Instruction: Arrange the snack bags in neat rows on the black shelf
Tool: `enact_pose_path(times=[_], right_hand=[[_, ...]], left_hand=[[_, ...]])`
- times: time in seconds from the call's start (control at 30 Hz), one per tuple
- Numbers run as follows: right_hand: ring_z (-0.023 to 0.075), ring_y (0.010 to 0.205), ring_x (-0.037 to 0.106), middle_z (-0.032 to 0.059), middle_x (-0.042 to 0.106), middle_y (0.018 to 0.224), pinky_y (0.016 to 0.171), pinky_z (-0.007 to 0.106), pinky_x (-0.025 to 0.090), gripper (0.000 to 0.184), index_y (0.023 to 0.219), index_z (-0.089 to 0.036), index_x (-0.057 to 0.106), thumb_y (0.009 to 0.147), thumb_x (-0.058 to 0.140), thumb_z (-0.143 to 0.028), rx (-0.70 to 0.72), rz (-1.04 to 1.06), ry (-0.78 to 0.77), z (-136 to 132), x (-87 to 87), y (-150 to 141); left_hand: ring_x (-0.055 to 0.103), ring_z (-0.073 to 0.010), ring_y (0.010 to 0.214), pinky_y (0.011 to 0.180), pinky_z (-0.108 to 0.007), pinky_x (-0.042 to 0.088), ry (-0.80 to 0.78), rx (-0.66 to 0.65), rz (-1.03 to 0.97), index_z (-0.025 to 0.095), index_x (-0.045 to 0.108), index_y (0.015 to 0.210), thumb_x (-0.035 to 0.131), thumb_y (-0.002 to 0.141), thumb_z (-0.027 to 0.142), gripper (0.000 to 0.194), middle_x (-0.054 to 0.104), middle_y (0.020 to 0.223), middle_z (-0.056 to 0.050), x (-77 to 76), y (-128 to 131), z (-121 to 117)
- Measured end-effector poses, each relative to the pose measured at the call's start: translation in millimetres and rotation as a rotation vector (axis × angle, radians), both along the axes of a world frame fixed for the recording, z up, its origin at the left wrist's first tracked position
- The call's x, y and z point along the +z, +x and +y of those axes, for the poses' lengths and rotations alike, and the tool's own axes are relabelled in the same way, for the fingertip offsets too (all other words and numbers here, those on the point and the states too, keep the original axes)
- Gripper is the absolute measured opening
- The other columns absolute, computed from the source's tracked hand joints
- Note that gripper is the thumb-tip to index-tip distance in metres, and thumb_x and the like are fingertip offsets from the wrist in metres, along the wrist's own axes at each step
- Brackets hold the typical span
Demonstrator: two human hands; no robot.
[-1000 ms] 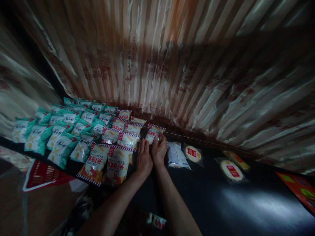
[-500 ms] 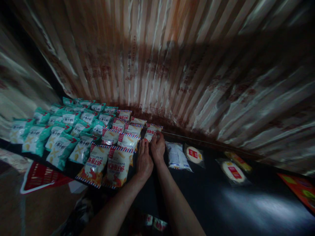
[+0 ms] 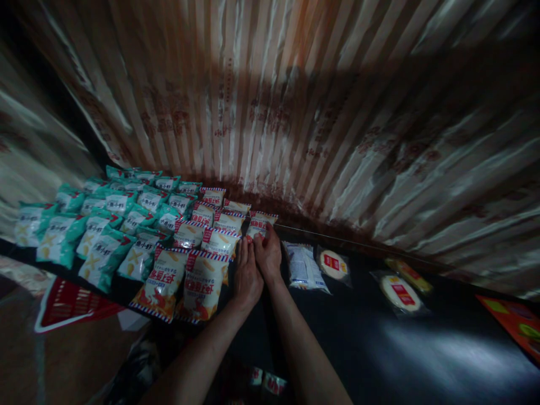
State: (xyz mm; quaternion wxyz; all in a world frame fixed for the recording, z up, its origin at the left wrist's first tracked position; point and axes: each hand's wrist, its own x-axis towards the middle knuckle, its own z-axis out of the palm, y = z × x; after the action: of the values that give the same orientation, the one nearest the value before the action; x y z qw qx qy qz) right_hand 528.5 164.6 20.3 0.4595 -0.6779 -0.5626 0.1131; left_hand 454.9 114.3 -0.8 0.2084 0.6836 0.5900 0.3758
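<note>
A white snack bag (image 3: 258,223) with red print and a striped top edge stands at the right end of the back of a group of similar bags. My right hand (image 3: 269,254) has its fingers curled at the lower right of this bag. Against its lower left, my left hand (image 3: 248,278) lies with fingers nearly straight and close together; the fingertips are partly hidden. Just left of my hands is another white-and-red snack bag (image 3: 219,243), and nearer me stands a larger-looking one (image 3: 205,288). A white-and-blue bag (image 3: 304,267) lies flat to the right.
Rows of teal snack bags (image 3: 101,259) fill the left of the black table (image 3: 358,349). Round packs (image 3: 333,264), a yellow pack (image 3: 408,275) and an orange sheet (image 3: 512,323) lie rightward. Pleated sheeting (image 3: 270,140) hangs behind. A red basket (image 3: 78,306) is below left.
My right hand has shifted slightly left and down, closer to my left hand, with its fingers lower on the bag. The bags stand as before.
</note>
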Motion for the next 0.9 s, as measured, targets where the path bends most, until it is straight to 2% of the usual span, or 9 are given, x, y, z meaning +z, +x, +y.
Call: enact_pose_path(times=[0.2, 0.47, 0.77, 0.9], right_hand=[[0.0264, 0.115, 0.054, 0.0187, 0.055, 0.128, 0.098, 0.04, 0.042, 0.054, 0.131, -0.009, 0.049, 0.085, 0.045, -0.037, -0.002, 0.011, -0.008, 5.9, 1.8, -0.9], [0.0259, 0.115, 0.055, 0.0172, 0.058, 0.125, 0.099, 0.04, 0.042, 0.051, 0.127, -0.009, 0.053, 0.084, 0.045, -0.035, 0.051, -0.02, -0.032, 9.9, 3.8, 3.8], [0.0267, 0.127, 0.043, 0.0172, 0.047, 0.137, 0.103, 0.044, 0.037, 0.056, 0.133, -0.013, 0.046, 0.086, 0.045, -0.042, -0.031, -0.036, 0.026, 2.3, -0.3, -3.1], [0.0242, 0.122, 0.047, 0.0141, 0.052, 0.133, 0.101, 0.041, 0.039, 0.049, 0.13, -0.016, 0.05, 0.087, 0.043, -0.039, 0.03, -0.055, 0.003, 2.4, -2.8, -1.8]], left_hand=[[0.011, -0.0227, 0.142, 0.116, -0.043, 0.021, 0.024, -0.018, 0.025, 0.006, 0.034, 0.14, 0.033, 0.088, 0.012, 0.053, 0.023, 0.152, -0.015, -1.6, 0.3, -0.5], [0.01, -0.0228, 0.143, 0.117, -0.043, 0.02, 0.046, -0.003, 0.018, 0.008, 0.041, 0.136, 0.037, 0.08, 0.006, 0.057, 0.026, 0.152, -0.012, 1.7, -0.6, -3.2], [0.013, -0.0229, 0.142, 0.116, -0.042, 0.023, 0.041, -0.001, 0.02, 0.012, 0.033, 0.142, 0.038, 0.088, 0.016, 0.054, 0.025, 0.152, -0.012, 3.5, -1.3, -2.4], [0.012, -0.0221, 0.142, 0.116, -0.041, 0.022, 0.009, 0.003, 0.032, 0.013, 0.032, 0.142, 0.038, 0.088, 0.015, 0.055, 0.023, 0.153, -0.01, 2.6, -0.4, -1.6]])
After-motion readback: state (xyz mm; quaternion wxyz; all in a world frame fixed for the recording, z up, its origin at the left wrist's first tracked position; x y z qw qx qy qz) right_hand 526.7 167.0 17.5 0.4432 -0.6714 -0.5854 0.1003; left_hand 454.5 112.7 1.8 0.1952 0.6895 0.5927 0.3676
